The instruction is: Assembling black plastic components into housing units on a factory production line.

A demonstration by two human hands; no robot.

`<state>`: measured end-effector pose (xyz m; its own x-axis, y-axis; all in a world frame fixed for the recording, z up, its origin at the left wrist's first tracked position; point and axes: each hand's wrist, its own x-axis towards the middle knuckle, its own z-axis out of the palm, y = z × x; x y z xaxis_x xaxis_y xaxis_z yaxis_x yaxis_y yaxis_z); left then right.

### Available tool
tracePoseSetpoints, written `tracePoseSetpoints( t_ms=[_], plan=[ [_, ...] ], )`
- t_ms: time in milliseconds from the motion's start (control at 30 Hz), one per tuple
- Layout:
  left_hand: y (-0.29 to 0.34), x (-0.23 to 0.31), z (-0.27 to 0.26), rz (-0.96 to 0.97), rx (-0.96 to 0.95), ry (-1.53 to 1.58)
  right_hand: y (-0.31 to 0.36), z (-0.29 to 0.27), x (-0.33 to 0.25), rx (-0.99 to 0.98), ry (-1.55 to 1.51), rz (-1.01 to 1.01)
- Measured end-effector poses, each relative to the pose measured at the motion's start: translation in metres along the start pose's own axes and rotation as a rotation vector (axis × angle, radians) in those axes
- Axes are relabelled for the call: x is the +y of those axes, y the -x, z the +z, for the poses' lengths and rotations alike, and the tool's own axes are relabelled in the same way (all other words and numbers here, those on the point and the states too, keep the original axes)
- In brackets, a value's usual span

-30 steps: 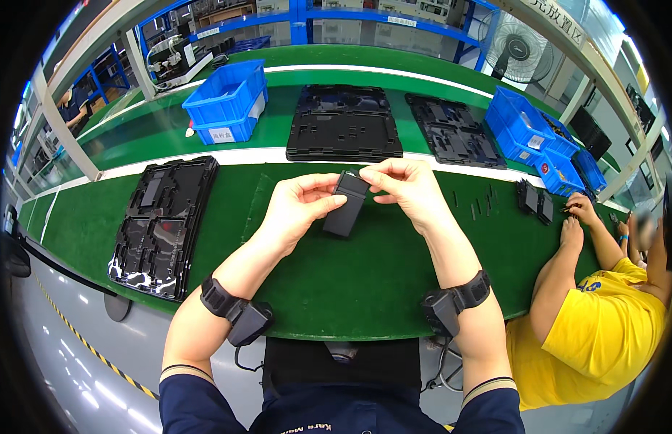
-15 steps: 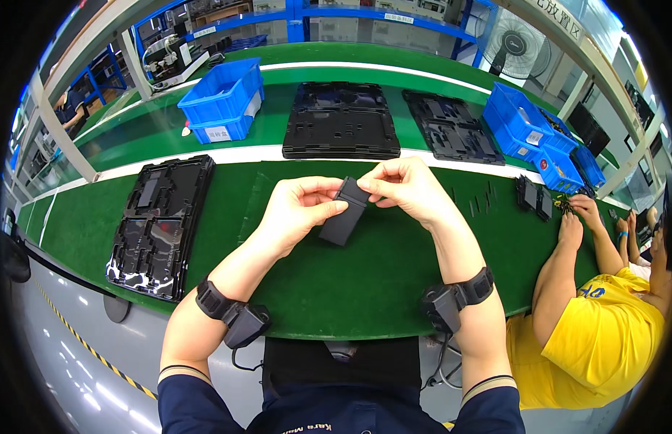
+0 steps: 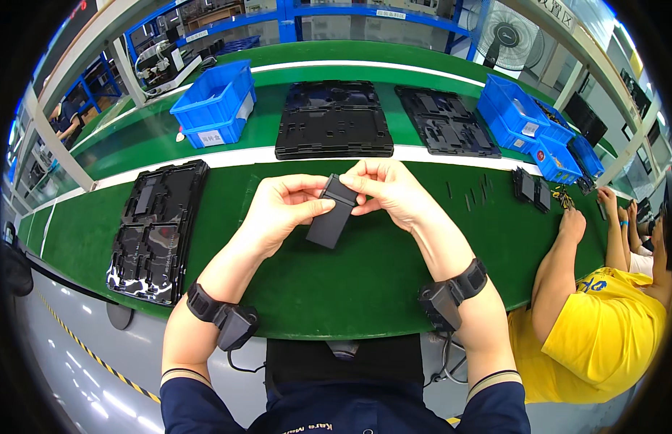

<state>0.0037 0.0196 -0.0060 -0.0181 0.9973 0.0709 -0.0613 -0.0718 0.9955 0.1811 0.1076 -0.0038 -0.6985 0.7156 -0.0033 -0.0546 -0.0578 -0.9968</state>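
Observation:
Above the green work surface I hold a flat black rectangular casing [image 3: 331, 223] tilted between both hands. My left hand [image 3: 286, 210] pinches its upper left edge between thumb and fingers. My right hand [image 3: 383, 192] grips the upper right end, its thumb on the top face. A seam crosses the casing near that upper end; whether the end is a separate piece I cannot tell. Fingers hide part of the edges. Left of my left hand lies a black moulded tray [image 3: 155, 231] with a grey flat piece in one of its hollows.
Beyond the white strip stand a blue bin [image 3: 216, 105], two more black trays [image 3: 334, 119] and several blue bins [image 3: 513, 112]. Thin black strips [image 3: 467, 200] lie right of my hand. A co-worker in a yellow shirt [image 3: 596, 336] works at the right, near black parts [image 3: 531, 189].
My hands and the casing have shifted slightly left in the picture. My right fingers now wrap further round the casing's upper end. One of the co-worker's hands has moved away from the wires.

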Motion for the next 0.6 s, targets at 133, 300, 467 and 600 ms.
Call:
tracePoseSetpoints(
  t_ms=[133, 300, 467, 600],
  plan=[
    [0.000, 0.008, -0.001, -0.012, -0.031, -0.026, 0.001, 0.005, 0.006, 0.073, -0.011, -0.017],
    [0.002, 0.017, -0.006, -0.093, -0.055, -0.085, 0.009, 0.000, -0.023, 0.024, 0.082, 0.170],
    [-0.001, 0.015, -0.008, -0.094, -0.078, -0.119, 0.004, -0.004, -0.006, 0.002, 0.116, 0.077],
    [-0.002, 0.015, -0.010, -0.118, -0.107, -0.140, 0.005, 0.000, -0.004, 0.026, 0.108, 0.102]
  ],
)
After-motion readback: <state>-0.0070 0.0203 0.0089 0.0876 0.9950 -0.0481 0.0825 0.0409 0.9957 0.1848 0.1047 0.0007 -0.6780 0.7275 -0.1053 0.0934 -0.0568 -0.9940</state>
